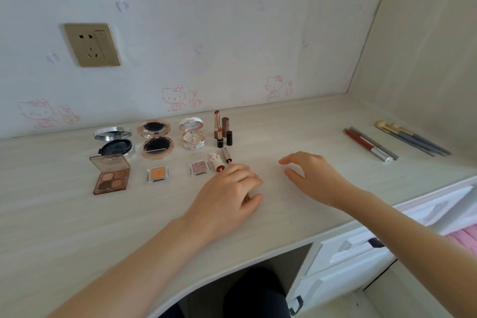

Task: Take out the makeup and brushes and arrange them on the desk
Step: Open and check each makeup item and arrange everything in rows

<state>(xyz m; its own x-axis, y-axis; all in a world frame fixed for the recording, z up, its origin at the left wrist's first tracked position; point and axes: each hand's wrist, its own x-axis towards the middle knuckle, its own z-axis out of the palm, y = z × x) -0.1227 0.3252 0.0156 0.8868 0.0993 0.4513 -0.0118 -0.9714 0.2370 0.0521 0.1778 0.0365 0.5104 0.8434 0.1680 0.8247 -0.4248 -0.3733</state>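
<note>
Makeup lies in rows on the pale desk point(64, 214): a silver cushion compact point(116, 143), a rose-gold compact point(156, 141), a white ornate compact point(192, 134), upright lipsticks point(219, 128), a brown eyeshadow quad point(111, 175), an orange single shadow point(157, 173), a pink glitter shadow point(199, 168) and two small lip tubes point(222, 160). My left hand point(227, 196) rests on the desk beside those tubes, fingers curled over a small brownish item that is mostly hidden. My right hand point(312, 175) hovers open just right of it. Brushes point(413, 141) and pencils point(370, 146) lie far right.
A wall socket point(91, 45) sits on the cartoon-cat wallpaper behind the desk. A side panel closes off the right end. White drawers point(361, 248) are under the desk at right, and a dark-clad leg shows in the knee gap.
</note>
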